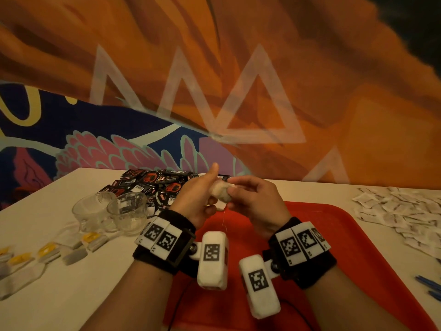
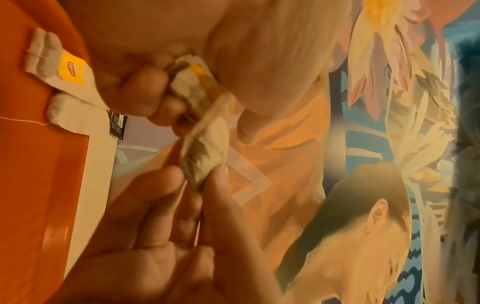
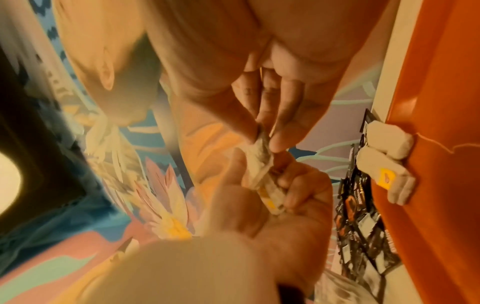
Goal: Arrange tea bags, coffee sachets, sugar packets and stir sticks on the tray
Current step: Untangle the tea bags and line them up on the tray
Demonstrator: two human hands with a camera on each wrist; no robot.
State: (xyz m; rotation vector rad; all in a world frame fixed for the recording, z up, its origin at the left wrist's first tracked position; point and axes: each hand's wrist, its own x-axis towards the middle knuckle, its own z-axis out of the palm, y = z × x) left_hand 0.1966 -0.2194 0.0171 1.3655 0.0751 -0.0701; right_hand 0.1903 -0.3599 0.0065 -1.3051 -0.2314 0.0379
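A crumpled tea bag [image 1: 222,192] is held in the air over the far edge of the red tray [image 1: 338,237]. My left hand [image 1: 210,199] pinches one end of the tea bag [image 2: 205,162], thumb raised. My right hand [image 1: 235,192] grips its other end, where a yellow tag [image 3: 270,202] shows. The bag's string [image 1: 224,218] hangs down toward the tray. Two tea bags [image 2: 59,63] [image 2: 67,115] lie on the tray's far edge, mostly hidden behind my hands in the head view.
A pile of black coffee sachets [image 1: 152,185] lies at the back of the table, with two glass cups [image 1: 95,209] [image 1: 128,211] beside it. A row of tea bags [image 1: 47,252] lies at the left, white sugar packets [image 1: 401,211] at the right, and blue sticks [image 1: 429,283] at the right edge.
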